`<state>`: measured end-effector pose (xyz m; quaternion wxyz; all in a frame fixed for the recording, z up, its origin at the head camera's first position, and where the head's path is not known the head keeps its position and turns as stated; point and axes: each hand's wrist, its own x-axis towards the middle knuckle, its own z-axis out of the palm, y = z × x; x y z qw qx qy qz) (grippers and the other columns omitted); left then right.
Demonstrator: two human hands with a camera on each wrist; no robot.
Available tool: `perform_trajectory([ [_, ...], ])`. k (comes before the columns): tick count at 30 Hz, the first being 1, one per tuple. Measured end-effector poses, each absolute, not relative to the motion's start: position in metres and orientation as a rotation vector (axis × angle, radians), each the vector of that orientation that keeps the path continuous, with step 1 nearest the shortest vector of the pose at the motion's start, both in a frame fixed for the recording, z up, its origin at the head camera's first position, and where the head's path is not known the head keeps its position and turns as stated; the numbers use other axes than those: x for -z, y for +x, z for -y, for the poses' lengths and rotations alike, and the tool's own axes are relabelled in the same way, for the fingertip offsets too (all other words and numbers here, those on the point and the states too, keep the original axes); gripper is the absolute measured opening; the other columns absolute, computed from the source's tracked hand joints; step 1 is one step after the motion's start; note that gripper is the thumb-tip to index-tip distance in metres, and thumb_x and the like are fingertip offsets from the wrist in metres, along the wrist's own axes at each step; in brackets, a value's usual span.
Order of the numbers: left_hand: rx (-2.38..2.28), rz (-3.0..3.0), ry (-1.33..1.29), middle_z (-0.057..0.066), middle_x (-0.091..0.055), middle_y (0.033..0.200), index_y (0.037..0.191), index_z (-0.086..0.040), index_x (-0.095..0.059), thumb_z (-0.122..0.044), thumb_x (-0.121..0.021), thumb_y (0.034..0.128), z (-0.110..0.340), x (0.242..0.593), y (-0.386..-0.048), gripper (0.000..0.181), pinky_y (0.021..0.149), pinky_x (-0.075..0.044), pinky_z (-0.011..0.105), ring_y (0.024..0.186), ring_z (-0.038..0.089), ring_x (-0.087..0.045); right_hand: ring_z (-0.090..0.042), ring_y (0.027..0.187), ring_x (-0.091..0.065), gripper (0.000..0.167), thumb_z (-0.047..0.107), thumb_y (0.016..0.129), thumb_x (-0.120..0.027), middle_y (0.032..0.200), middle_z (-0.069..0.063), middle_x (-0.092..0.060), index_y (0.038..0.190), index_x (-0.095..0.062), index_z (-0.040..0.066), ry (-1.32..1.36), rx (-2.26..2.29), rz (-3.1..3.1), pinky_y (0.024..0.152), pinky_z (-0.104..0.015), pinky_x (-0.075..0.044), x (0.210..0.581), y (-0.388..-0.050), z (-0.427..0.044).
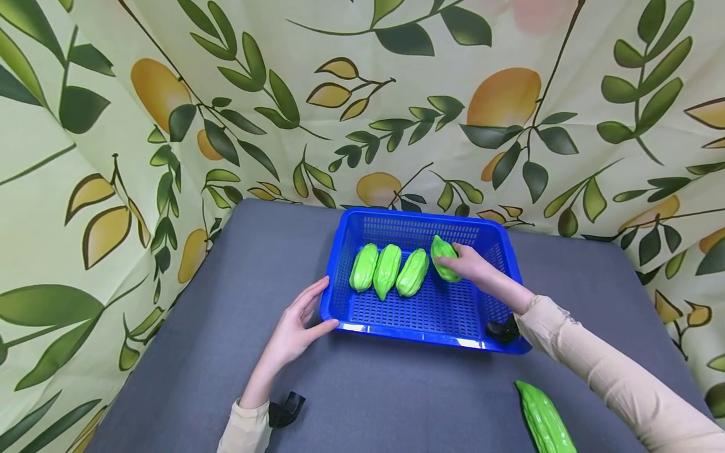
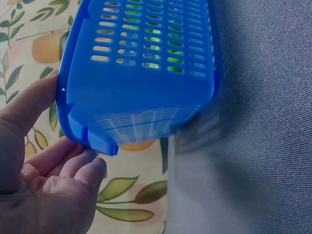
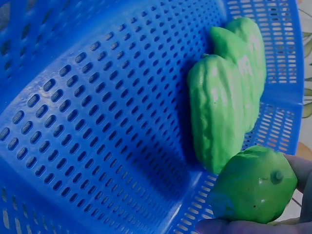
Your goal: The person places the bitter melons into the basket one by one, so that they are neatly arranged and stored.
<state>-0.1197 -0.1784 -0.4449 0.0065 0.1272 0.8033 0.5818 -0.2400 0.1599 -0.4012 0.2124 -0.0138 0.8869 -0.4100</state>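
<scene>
A blue plastic basket (image 1: 419, 336) with slotted walls stands on the grey table. Inside, toward its left, three green bitter melons lie side by side; the nearest to my right hand is the third bitter melon (image 1: 413, 273). My right hand (image 1: 467, 263) grips another bitter melon (image 3: 256, 187) between thumb and fingers, just right of that row. In the right wrist view its stem end faces the camera. With thumb and fingers spread along the rim, my left hand (image 1: 300, 321) holds the basket's near left corner; the left wrist view shows fingertips (image 2: 97, 168) at the rim.
One more bitter melon (image 1: 546, 418) lies on the grey tabletop (image 1: 396, 402) at the front right, near my right sleeve, partly cut off by the frame. Behind the table hangs a cloth (image 1: 362, 94) printed with leaves and fruit. Both wrists carry black camera mounts.
</scene>
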Motion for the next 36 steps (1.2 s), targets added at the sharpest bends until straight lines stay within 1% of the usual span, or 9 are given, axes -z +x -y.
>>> perform_trajectory([
  [3,-1.825,-2.511,0.4,0.016,-0.036,0.15,0.143,-0.007,-0.041,-0.009,-0.073,0.0818,0.179,0.445,-0.12,0.069,0.109,-0.031,0.05,0.138,0.037,-0.034,-0.016,0.078,-0.05,0.041,0.024,0.094,-0.055,0.089,-0.011,-0.052,0.114,-0.045,-0.01,-0.026,1.105,-2.459,0.063,-0.022,-0.044,0.404,-0.242,-0.159],
  [5,-1.826,-2.51,0.405,0.016,-0.036,0.15,0.143,-0.007,-0.04,-0.009,-0.073,0.0819,0.179,0.445,-0.12,0.069,0.11,-0.031,0.049,0.138,0.037,-0.034,-0.017,0.077,-0.05,0.039,0.023,0.094,-0.055,0.088,-0.01,-0.051,0.113,-0.045,-0.01,-0.019,1.08,-2.453,0.063,-0.022,-0.044,0.405,-0.243,-0.158],
  [12,-1.823,-2.508,0.392,0.016,-0.036,0.15,0.143,-0.007,-0.04,-0.009,-0.073,0.0817,0.179,0.444,-0.12,0.07,0.11,-0.031,0.05,0.138,0.037,-0.034,-0.019,0.083,-0.051,0.047,0.023,0.095,-0.053,0.095,-0.014,-0.052,0.122,-0.041,-0.014,0.001,1.025,-2.421,0.068,-0.023,-0.044,0.407,-0.243,-0.154],
  [17,-1.814,-2.513,0.388,0.016,-0.036,0.15,0.143,-0.007,-0.04,-0.009,-0.073,0.0822,0.179,0.444,-0.12,0.069,0.11,-0.03,0.052,0.138,0.037,-0.034,-0.019,0.084,-0.051,0.047,0.023,0.094,-0.054,0.095,-0.014,-0.052,0.121,-0.042,-0.014,0.011,1.013,-2.414,0.069,-0.023,-0.044,0.409,-0.244,-0.153],
  [21,-1.825,-2.506,0.397,0.016,-0.036,0.15,0.143,-0.007,-0.04,-0.008,-0.073,0.0819,0.179,0.443,-0.12,0.069,0.11,-0.03,0.051,0.138,0.037,-0.034,-0.02,0.087,-0.051,0.051,0.023,0.095,-0.053,0.097,-0.014,-0.051,0.124,-0.039,-0.015,0.015,1.006,-2.386,0.073,-0.025,-0.045,0.411,-0.245,-0.153],
  [25,-1.826,-2.504,0.396,0.016,-0.036,0.15,0.143,-0.007,-0.04,-0.009,-0.073,0.0819,0.179,0.443,-0.12,0.069,0.11,-0.03,0.05,0.138,0.037,-0.034,-0.02,0.087,-0.051,0.049,0.023,0.095,-0.053,0.095,-0.013,-0.051,0.124,-0.04,-0.015,-0.002,1.004,-2.335,0.075,-0.027,-0.045,0.413,-0.246,-0.153],
  [28,-1.829,-2.504,0.397,0.016,-0.036,0.15,0.143,-0.007,-0.041,-0.008,-0.073,0.0818,0.179,0.444,-0.12,0.069,0.111,-0.03,0.05,0.139,0.036,-0.034,-0.021,0.09,-0.052,0.049,0.023,0.096,-0.052,0.097,-0.013,-0.051,0.127,-0.039,-0.014,-0.024,1.0,-2.295,0.081,-0.031,-0.047,0.417,-0.247,-0.153],
  [32,-1.84,-2.495,0.405,0.016,-0.036,0.15,0.143,-0.006,-0.041,-0.007,-0.073,0.0814,0.179,0.444,-0.12,0.069,0.111,-0.03,0.048,0.139,0.035,-0.034,-0.025,0.1,-0.051,0.06,0.023,0.097,-0.05,0.107,-0.017,-0.05,0.137,-0.027,-0.016,-0.054,0.995,-2.277,0.093,-0.039,-0.047,0.421,-0.246,-0.151],
  [36,-1.832,-2.498,0.402,0.016,-0.036,0.15,0.143,-0.007,-0.04,-0.008,-0.073,0.0816,0.179,0.444,-0.12,0.07,0.111,-0.03,0.049,0.139,0.035,-0.034,-0.029,0.105,-0.049,0.065,0.022,0.098,-0.048,0.112,-0.022,-0.048,0.139,-0.018,-0.018,-0.063,1.013,-2.254,0.097,-0.043,-0.045,0.424,-0.246,-0.149],
])
